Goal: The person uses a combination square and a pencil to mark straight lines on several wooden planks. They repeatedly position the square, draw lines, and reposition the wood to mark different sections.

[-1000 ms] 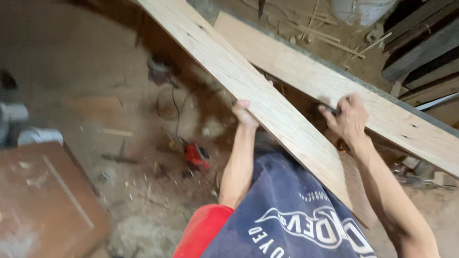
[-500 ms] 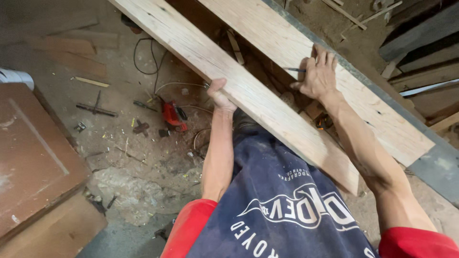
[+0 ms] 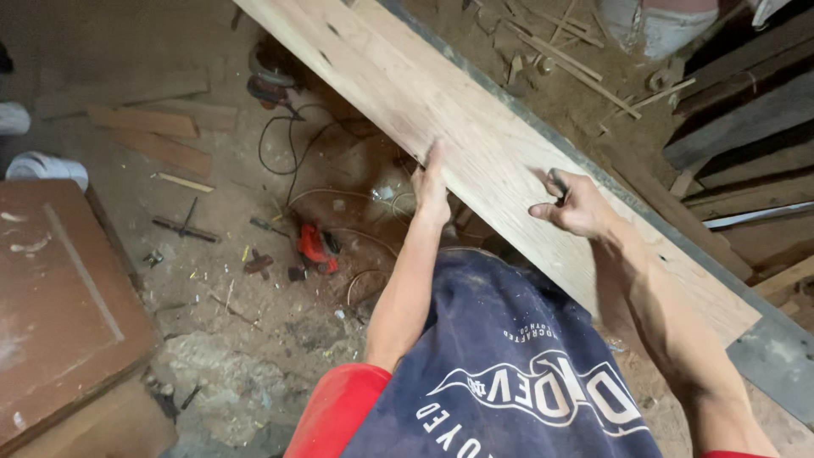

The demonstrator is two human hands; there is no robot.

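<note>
While both your arms reach forward from the shoulders, your left arm runs almost straight up the view, bare from the red sleeve to the wrist. Left of it, on the dusty floor, lie one brown board point(image 3: 59, 297), one red power tool point(image 3: 317, 247) with tangled cords, and a few loose wood strips. Your left hand point(image 3: 431, 188) meets the near edge of the plank point(image 3: 475, 136), fingers stretched out and pressed together against the wood, thumb tucked below the edge; it grips the edge rather than wrapping it fully.

You can see two pale planks lying side by side, edges touching, slanting from upper left down to lower right, on a dark bench point(image 3: 776, 356).

Your right arm bends at the elbow and comes in from the lower right. Your right hand point(image 3: 572, 208) rests on top of the plank, fingers curled shut around a dark pencil point(image 3: 559, 184), knuckles up, the pencil's end sticking out above the fist.
</note>
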